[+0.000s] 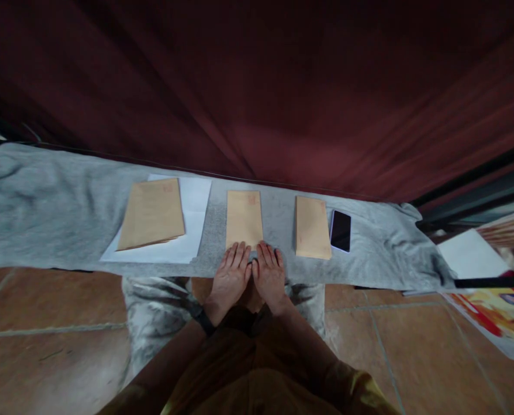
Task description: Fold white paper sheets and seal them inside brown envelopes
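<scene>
A brown paper envelope point(244, 216) with faint red print at its top right lies flat before me. On its near edge rests my left hand point(231, 274), palm down with fingers stretched out. My right hand point(269, 271) lies flat beside it, fingertips at the envelope's near right corner. Neither hand grips anything. To the right is a stack of similar envelopes point(312, 227). Larger brown envelopes point(153, 213) lie at the left on top of white paper sheets point(196, 213).
A grey cloth point(66, 213) covers the narrow table. A phone point(340, 231) with a dark screen lies right of the envelope stack. Behind hangs a dark red curtain point(257, 86). A white sheet point(473, 253) and a colourful printed box point(499, 317) are at the far right.
</scene>
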{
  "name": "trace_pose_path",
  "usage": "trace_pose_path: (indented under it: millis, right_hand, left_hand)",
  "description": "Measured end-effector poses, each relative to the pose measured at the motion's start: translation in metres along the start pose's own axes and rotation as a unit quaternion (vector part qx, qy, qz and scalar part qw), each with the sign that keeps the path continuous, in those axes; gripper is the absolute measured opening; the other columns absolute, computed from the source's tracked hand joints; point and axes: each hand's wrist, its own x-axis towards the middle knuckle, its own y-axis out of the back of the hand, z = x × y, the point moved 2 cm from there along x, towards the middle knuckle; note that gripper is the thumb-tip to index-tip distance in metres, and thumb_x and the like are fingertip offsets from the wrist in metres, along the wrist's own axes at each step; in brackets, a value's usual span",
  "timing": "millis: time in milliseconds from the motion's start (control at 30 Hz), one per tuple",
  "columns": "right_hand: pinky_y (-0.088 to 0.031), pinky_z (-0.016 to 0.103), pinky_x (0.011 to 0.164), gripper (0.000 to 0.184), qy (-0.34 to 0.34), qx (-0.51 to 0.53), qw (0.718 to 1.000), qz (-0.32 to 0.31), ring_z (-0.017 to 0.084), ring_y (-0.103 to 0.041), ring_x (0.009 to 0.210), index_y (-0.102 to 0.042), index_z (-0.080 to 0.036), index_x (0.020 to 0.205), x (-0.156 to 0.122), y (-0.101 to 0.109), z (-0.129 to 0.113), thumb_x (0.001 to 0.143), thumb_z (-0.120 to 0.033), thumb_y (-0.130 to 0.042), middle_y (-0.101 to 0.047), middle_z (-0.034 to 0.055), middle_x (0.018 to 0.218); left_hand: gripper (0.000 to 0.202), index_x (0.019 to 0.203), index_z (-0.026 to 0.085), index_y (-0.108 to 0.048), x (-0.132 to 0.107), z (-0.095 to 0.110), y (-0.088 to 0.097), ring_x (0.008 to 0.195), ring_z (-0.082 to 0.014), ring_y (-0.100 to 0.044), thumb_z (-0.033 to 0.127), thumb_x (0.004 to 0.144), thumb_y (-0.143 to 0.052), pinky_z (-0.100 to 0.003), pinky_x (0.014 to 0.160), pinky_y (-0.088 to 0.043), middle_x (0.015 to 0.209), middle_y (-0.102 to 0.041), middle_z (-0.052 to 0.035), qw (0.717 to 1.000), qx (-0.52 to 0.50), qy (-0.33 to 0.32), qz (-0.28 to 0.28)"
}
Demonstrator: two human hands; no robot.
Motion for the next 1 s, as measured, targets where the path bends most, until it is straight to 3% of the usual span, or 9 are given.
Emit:
trace_pose_path:
  millis: [267, 500, 667, 867, 1000]
  right_hand:
    - [-0.026, 0.049, 0.123, 0.047, 0.001, 0.007, 1.0, 0.008, 0.027, -0.046, 0.142, -0.051, -0.013, 0.148, 0.001, 0.0, 0.0, 0.103, -0.026, -0.046, -0.053, 0.013, 0.152]
    - [-0.026, 0.049, 0.123, 0.046, 0.007, 0.006, 1.0, 0.011, 0.027, -0.046, 0.142, -0.05, -0.013, 0.148, 0.0, 0.001, -0.001, 0.104, -0.025, -0.045, -0.052, 0.0124, 0.153]
    - [-0.027, 0.05, 0.122, 0.046, 0.007, 0.004, 1.0, 0.012, 0.027, -0.046, 0.141, -0.05, -0.014, 0.148, 0.0, -0.001, 0.0, 0.105, -0.026, -0.044, -0.053, 0.0131, 0.152]
    - [-0.026, 0.051, 0.121, 0.046, 0.018, -0.004, 1.0, 0.011, 0.027, -0.046, 0.142, -0.05, -0.014, 0.149, -0.001, -0.002, 0.001, 0.105, -0.025, -0.04, -0.052, 0.0139, 0.152]
    - [-0.026, 0.051, 0.121, 0.047, 0.024, -0.007, 1.0, 0.005, 0.027, -0.045, 0.142, -0.048, -0.013, 0.15, -0.002, -0.001, 0.0, 0.105, -0.024, -0.038, -0.051, 0.015, 0.153]
  left_hand:
    - [0.057, 0.154, 0.01, -0.038, -0.004, -0.012, -0.003, 0.151, -0.0267, -0.035, 0.031, 0.102, -0.04, -0.048, 0.122, -0.032, 0.158, -0.043, -0.0183, 0.999, -0.025, 0.009, 0.039]
    - [0.06, 0.149, 0.002, -0.045, -0.012, -0.025, 0.001, 0.15, -0.0312, -0.036, 0.039, 0.101, -0.043, -0.049, 0.123, -0.031, 0.156, -0.044, -0.023, 0.999, 0.011, 0.01, 0.041]
    - [0.065, 0.149, -0.001, -0.043, -0.011, -0.022, 0.001, 0.15, -0.0327, -0.036, 0.042, 0.101, -0.045, -0.05, 0.123, -0.031, 0.156, -0.043, -0.025, 0.999, 0.021, 0.017, 0.038]
    - [0.056, 0.152, 0.011, -0.043, -0.003, -0.015, -0.002, 0.152, -0.0265, -0.033, 0.037, 0.102, -0.044, -0.045, 0.125, -0.03, 0.162, -0.039, -0.0146, 0.998, 0.012, -0.052, 0.014]
    - [0.056, 0.151, 0.009, -0.044, -0.002, -0.018, -0.003, 0.152, -0.0258, -0.032, 0.039, 0.103, -0.042, -0.043, 0.126, -0.029, 0.162, -0.04, -0.0152, 0.996, 0.018, -0.086, 0.004]
